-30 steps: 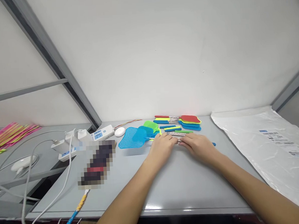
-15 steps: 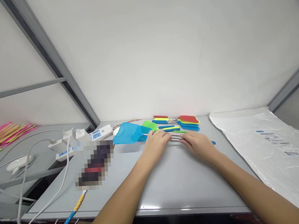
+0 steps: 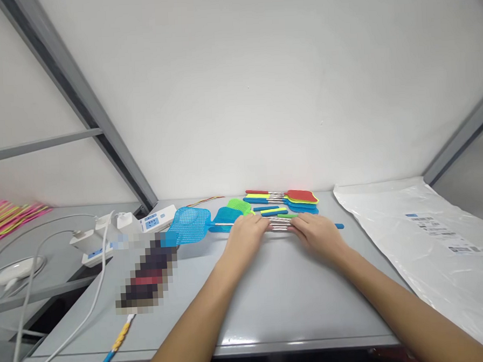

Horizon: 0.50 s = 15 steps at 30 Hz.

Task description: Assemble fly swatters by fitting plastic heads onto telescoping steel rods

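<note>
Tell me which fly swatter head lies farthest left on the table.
The blue swatter head, left of the left hand; the green head and red head lie farther right.

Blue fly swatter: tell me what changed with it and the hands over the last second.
The blue fly swatter slid left: its mesh head, earlier in front of the white puck, now reaches toward the power strip, with more metal rod showing. The left hand and right hand stayed on the rods. The swatter pile by the wall and the plastic bag did not move.
</note>
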Each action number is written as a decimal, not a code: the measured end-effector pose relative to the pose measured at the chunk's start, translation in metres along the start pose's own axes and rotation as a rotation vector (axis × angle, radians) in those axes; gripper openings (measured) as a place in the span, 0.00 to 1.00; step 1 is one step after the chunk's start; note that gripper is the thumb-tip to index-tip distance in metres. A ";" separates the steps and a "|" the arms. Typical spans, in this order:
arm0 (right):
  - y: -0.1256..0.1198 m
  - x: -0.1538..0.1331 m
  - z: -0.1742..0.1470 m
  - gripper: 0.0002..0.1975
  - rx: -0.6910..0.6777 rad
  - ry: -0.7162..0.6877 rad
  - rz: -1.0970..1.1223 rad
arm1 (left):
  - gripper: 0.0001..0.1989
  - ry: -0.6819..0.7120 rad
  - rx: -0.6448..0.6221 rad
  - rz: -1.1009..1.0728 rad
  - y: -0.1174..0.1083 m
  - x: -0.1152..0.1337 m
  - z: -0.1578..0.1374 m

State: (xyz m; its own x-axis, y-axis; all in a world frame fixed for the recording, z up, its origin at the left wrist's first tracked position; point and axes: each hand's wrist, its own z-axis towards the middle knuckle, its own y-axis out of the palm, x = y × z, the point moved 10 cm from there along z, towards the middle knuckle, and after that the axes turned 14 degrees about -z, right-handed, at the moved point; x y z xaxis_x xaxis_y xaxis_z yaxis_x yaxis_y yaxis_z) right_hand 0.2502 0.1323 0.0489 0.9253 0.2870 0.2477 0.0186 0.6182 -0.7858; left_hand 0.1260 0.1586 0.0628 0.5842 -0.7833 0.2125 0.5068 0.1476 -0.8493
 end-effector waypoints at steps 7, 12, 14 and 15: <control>0.000 0.014 -0.001 0.13 -0.013 0.018 0.001 | 0.09 -0.011 0.039 0.028 -0.007 -0.012 -0.001; -0.003 -0.001 0.000 0.15 -0.002 0.013 0.008 | 0.11 0.024 0.041 0.037 0.004 0.013 0.002; -0.003 -0.007 0.000 0.16 -0.004 -0.011 0.008 | 0.11 0.038 0.037 0.028 0.006 0.018 0.002; -0.002 -0.007 0.000 0.16 -0.007 -0.012 0.005 | 0.12 0.035 0.037 0.021 0.006 0.018 0.002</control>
State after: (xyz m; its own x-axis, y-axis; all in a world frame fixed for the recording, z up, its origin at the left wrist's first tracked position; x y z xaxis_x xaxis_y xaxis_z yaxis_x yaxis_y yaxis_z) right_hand 0.2435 0.1289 0.0488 0.9209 0.2989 0.2501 0.0164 0.6114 -0.7912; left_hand 0.1406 0.1471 0.0628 0.5731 -0.8001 0.1775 0.5181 0.1859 -0.8349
